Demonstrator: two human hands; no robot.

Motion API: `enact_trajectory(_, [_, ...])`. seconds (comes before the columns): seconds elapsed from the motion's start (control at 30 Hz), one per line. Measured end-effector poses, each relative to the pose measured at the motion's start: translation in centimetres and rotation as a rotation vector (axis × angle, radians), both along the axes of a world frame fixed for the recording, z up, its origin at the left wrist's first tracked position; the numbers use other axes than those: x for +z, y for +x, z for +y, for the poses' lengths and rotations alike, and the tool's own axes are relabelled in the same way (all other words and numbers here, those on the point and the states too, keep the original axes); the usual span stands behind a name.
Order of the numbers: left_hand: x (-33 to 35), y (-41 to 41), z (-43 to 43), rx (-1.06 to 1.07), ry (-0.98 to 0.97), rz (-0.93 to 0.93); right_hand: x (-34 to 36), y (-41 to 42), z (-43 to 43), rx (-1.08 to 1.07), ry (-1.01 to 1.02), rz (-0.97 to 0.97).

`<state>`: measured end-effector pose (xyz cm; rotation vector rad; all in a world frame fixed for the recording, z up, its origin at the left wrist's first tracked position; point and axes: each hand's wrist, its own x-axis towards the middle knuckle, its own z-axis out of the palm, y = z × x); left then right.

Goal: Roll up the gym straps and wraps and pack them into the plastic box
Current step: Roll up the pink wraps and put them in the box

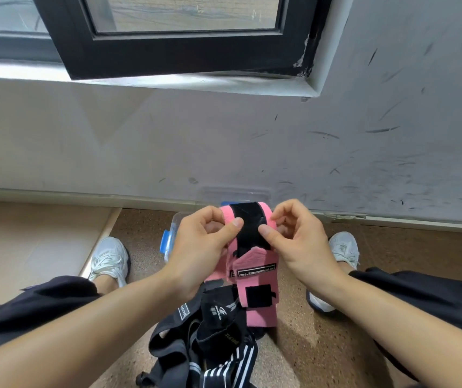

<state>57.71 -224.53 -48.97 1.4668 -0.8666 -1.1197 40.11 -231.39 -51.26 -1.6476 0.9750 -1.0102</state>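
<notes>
Both hands hold a pink wrap [255, 273] up at chest level over the floor [308, 345]. The left hand [207, 242] pinches its top end, thumb pressed on the black fastening strip [248, 228] and fingers curled behind the cloth. The right hand [297, 236] mirrors it, thumb on the strip's other edge and fingers curled narrowly round the pink border. Gripping both edges like this keeps the end square, which a tight roll needs at its start. The rest of the wrap hangs down loose between the knees, so the rolling looks barely begun.

The plastic box [178, 219] sits on the floor just beyond the hands, mostly hidden by them. A clear rim and a blue latch [166, 243] show to the left, and a clear shape against the wall may be its lid, though that is hard to tell. What is inside the box cannot be seen.

A tangled heap of black straps [213, 331] lies nearer the body, under the pink tail, within easy reach for later.
</notes>
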Motion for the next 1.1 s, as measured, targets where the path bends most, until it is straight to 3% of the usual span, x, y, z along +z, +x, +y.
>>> enact_trajectory(0.13, [0.5, 0.3, 0.1, -0.024, 0.021, -0.129, -0.1, 0.2, -0.4, -0.019, 0.000, -0.036])
enact_trajectory(0.23, [0.6, 1.8, -0.3, -0.028, 0.064, -0.521, 0.5, 0.1, -1.0, 0.104, 0.070, -0.091])
enact_trajectory(0.3, [0.7, 2.9, -0.8, -0.043, 0.064, -0.670, 0.8, -0.3, -1.4, 0.223, 0.116, -0.071])
enact_trajectory(0.37, [0.6, 3.6, -1.4, -0.184, 0.005, -0.637, 1.2, -0.8, -1.6, 0.320, 0.138, -0.025])
enact_trajectory(0.5, [0.0, 3.5, -1.6, -0.692, 0.000, -0.581, 2.2, -1.5, -1.8, 0.498, 0.200, 0.067])
enact_trajectory(0.57, [-0.4, 3.2, -1.5, -0.801, 0.009, -0.542, 2.7, -1.8, -1.8, 0.558, 0.205, 0.148])
enact_trajectory(0.73, [-1.1, 4.2, -2.0, -0.862, 0.043, -0.713, 4.0, -2.6, -2.6, 0.593, 0.171, 0.404])
enact_trajectory(0.9, [-2.1, 6.6, -2.4, -0.847, 0.123, -0.918, 5.0, -5.2, -5.9, 0.472, 0.104, 0.559])
enact_trajectory(1.1, [-0.8, 7.9, -2.8, -0.705, 0.120, -0.854, 4.3, -6.8, -7.8, 0.351, 0.043, 0.713])
